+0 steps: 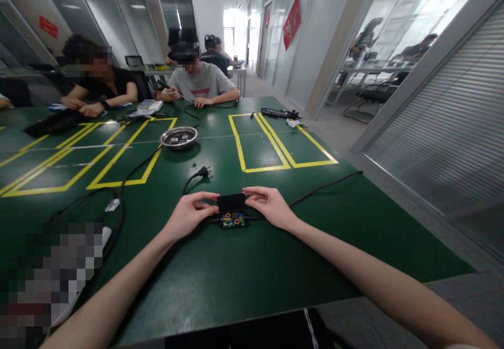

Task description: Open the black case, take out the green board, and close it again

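Note:
Between my two hands is a small black plastic cover (pixel 231 202), tilted up behind a circuit board. My left hand (pixel 192 211) pinches its left edge with thumb and fingers. On the right edge, my right hand (pixel 270 207) grips it the same way. Just in front lies the circuit board (pixel 233 220) in a shallow black case, with copper coils and a dark round part showing. Black cable runs out from both sides of the case, partly hidden by my hands. Behind my left hand a black power plug (pixel 203 171) rests on the table, its pins pointing right.
A metal bowl (pixel 179 138) with small metal parts stands beyond the plug on the green table (pixel 189 291). Yellow tape rectangles (pixel 268 169) mark the tabletop. A black cable (pixel 326 185) stretches right. Two people sit across; one (pixel 200 84) holds a screwdriver-like tool.

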`<state>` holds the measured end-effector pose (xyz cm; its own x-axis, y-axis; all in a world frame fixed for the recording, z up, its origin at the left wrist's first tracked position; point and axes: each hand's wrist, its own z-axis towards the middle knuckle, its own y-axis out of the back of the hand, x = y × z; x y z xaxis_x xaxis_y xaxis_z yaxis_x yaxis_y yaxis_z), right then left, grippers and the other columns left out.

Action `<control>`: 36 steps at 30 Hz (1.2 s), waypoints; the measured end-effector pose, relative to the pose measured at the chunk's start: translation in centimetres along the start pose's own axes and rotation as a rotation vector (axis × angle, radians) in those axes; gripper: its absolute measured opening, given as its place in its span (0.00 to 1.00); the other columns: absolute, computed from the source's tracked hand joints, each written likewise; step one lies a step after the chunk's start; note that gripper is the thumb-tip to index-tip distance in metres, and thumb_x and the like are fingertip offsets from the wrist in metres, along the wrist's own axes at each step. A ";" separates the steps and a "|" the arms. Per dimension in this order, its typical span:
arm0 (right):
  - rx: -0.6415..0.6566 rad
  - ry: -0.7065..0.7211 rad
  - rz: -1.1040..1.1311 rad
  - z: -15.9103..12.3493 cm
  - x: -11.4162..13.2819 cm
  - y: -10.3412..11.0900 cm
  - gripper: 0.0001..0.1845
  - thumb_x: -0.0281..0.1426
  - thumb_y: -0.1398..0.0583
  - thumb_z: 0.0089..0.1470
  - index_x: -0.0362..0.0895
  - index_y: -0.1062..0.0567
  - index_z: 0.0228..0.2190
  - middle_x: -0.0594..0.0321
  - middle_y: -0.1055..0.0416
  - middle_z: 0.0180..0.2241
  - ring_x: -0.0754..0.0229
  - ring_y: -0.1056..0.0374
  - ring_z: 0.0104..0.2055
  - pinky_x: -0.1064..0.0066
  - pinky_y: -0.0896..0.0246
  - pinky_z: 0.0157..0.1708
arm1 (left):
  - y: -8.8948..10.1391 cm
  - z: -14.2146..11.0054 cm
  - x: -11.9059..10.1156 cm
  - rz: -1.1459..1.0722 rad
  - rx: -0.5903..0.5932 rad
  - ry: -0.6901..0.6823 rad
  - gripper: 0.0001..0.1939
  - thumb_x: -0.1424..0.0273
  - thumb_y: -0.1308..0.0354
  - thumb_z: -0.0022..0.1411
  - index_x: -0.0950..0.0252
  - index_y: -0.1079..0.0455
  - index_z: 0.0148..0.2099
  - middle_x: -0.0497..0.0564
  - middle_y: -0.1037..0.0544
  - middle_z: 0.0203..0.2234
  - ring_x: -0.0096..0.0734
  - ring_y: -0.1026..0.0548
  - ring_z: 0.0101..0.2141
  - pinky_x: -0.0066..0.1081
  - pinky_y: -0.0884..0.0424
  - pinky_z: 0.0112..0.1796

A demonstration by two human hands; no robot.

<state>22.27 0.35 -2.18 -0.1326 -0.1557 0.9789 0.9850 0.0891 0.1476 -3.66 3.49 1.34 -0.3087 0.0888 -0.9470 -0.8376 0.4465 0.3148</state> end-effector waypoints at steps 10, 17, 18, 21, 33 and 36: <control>0.046 0.020 -0.006 -0.3 0.7 0.1 0.19 0.33 0.33 0.51 0.42 0.17 0.46 0.57 0.18 0.39 0.57 0.21 0.40 0.63 0.22 0.45 | 0.2 -0.1 -0.4 -0.017 -0.001 0.028 0.24 0.60 0.30 0.52 0.67 0.22 0.50 0.53 0.14 0.29 0.43 0.15 0.34 0.37 0.19 0.39; 0.099 0.128 -0.086 -0.9 1.7 0.3 0.14 0.35 0.34 0.57 0.43 0.18 0.44 0.57 0.20 0.43 0.56 0.23 0.45 0.64 0.22 0.43 | 0.5 -0.2 -0.6 -0.031 -0.004 -0.071 0.23 0.53 0.33 0.59 0.67 0.21 0.46 0.56 0.15 0.36 0.43 0.16 0.36 0.39 0.19 0.41; 0.117 0.164 -0.092 -1.0 1.9 0.4 0.13 0.34 0.35 0.57 0.43 0.18 0.43 0.57 0.21 0.43 0.56 0.23 0.45 0.64 0.23 0.43 | 0.5 -0.2 -0.6 -0.030 -0.002 -0.078 0.22 0.53 0.33 0.59 0.66 0.21 0.46 0.56 0.15 0.36 0.42 0.16 0.36 0.39 0.19 0.41; 0.195 0.288 -0.144 -1.2 2.4 0.6 0.07 0.33 0.34 0.58 0.44 0.18 0.38 0.57 0.22 0.42 0.57 0.24 0.44 0.64 0.24 0.44 | 0.4 -0.3 -0.6 -0.005 0.025 -0.085 0.20 0.54 0.34 0.60 0.66 0.20 0.43 0.55 0.15 0.35 0.41 0.17 0.37 0.37 0.20 0.40; 0.278 0.368 -0.619 -1.8 2.9 0.5 0.16 0.33 0.32 0.57 0.44 0.21 0.47 0.52 0.25 0.49 0.49 0.29 0.51 0.52 0.34 0.54 | 0.4 -0.9 -0.3 0.531 0.134 -0.471 0.14 0.63 0.39 0.67 0.62 0.21 0.51 0.54 0.20 0.43 0.38 0.22 0.43 0.36 0.25 0.46; 0.319 0.346 -0.679 -2.1 3.5 0.5 0.11 0.33 0.32 0.58 0.43 0.21 0.43 0.53 0.23 0.47 0.50 0.29 0.51 0.53 0.34 0.53 | 0.3 -1.1 -0.6 0.659 0.154 -0.497 0.13 0.62 0.41 0.69 0.63 0.22 0.49 0.55 0.22 0.43 0.40 0.23 0.45 0.37 0.26 0.47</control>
<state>22.52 -2.20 1.01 -0.5949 -0.5660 0.5707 0.6172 0.1332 0.7754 -4.19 2.61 2.12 -0.4482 0.7402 -0.5013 -0.4735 0.2791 0.8354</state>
